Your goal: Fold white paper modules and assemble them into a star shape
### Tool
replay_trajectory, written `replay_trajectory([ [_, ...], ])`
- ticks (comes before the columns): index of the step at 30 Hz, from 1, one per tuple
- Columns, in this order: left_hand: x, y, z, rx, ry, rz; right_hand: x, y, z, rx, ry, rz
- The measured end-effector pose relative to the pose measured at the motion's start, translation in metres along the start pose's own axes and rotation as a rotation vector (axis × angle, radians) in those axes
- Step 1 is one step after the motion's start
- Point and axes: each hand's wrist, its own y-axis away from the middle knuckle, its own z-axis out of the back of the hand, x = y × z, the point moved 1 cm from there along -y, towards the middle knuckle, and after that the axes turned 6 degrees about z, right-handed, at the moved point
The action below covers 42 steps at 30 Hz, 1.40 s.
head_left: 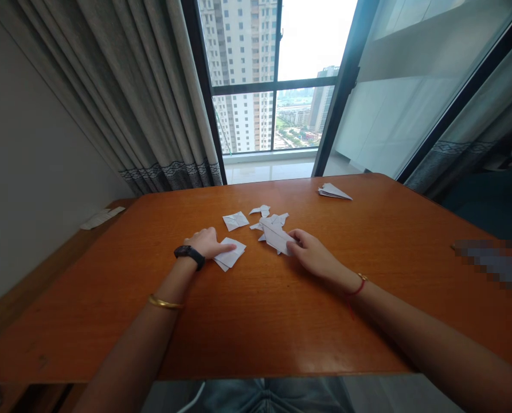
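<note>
My left hand (207, 243) rests at a small stack of white square papers (232, 252), its thumb lying across the top sheet and its other fingers curled by the edge. Between the thumb and fingers of my right hand (309, 251) is a long folded white paper (277, 236). That paper lies over several folded paper pieces (280, 219) in the middle of the table, partly hiding them. Just behind them sits a small bent paper piece (262, 210). A creased square paper (235, 221) lies beyond my left hand.
The orange-brown wooden table (238, 321) carries a stack of pointed folded papers (333, 191) at its far right. A flat paper (102, 218) lies on a ledge at the left. Some blurred-out thing (496, 267) is at the right edge. Curtains (152, 103) and a window stand behind.
</note>
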Motion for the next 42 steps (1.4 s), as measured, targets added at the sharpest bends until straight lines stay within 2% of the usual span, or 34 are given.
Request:
replay_trajectory([
  [2,0.0,0.013,0.0,0.033,-0.083,-0.011,-0.005,-0.004,0.004,-0.063,-0.082,-0.015],
  [3,-0.003,0.018,0.0,0.0,-0.103,-0.031,-0.007,-0.006,0.006,-0.121,-0.14,-0.028],
  [5,-0.018,0.023,0.001,-0.139,-0.108,-0.105,-0.011,-0.011,0.012,-0.259,-0.279,-0.064],
  [7,-0.041,0.021,-0.001,-0.244,-0.059,-0.228,-0.015,-0.014,0.016,-0.367,-0.413,-0.103],
  [9,-0.067,0.012,-0.007,-0.225,-0.012,-0.292,-0.018,-0.015,0.017,-0.411,-0.492,-0.133],
  [11,-0.09,-0.001,-0.015,-0.193,-0.003,-0.271,-0.021,-0.016,0.016,-0.417,-0.499,-0.142],
  [13,-0.105,-0.016,-0.022,-0.158,0.013,-0.226,-0.025,-0.016,0.013,-0.415,-0.468,-0.135],
  [15,-0.113,-0.028,-0.026,-0.125,0.044,-0.188,-0.03,-0.016,0.011,-0.419,-0.435,-0.125],
  [19,-0.11,-0.035,-0.022,-0.132,0.128,-0.187,-0.038,-0.018,0.009,-0.423,-0.407,-0.122],
  [24,-0.087,-0.014,0.002,-0.349,0.235,-0.252,-0.035,-0.018,0.011,-0.417,-0.404,-0.09],
  [26,-0.072,-0.001,0.01,-0.455,0.435,-0.279,-0.027,-0.016,0.014,-0.399,-0.417,-0.051],
  [27,-0.065,0.006,0.012,-0.459,0.6,-0.283,-0.021,-0.014,0.016,-0.381,-0.431,-0.024],
  [28,-0.058,0.014,0.012,-0.417,0.784,-0.27,-0.014,-0.011,0.017,-0.357,-0.449,0.008],
  [29,-0.052,0.021,0.01,-0.326,0.968,-0.248,-0.007,-0.008,0.019,-0.326,-0.47,0.047],
  [31,-0.044,0.038,0.003,-0.076,1.254,-0.168,0.009,0.0,0.019,-0.248,-0.474,0.138],
  [33,-0.043,0.055,-0.008,0.16,1.375,-0.13,0.024,0.007,0.017,-0.161,-0.365,0.237],
  [36,-0.046,0.072,-0.025,0.432,1.407,-0.199,0.035,0.015,0.011,-0.027,-0.113,0.355],
  [38,-0.048,0.076,-0.035,0.51,1.416,-0.233,0.035,0.016,0.006,0.029,-0.021,0.383],
  [42,-0.049,0.074,-0.044,0.487,1.417,-0.29,0.028,0.016,0.002,0.071,0.022,0.391],
])
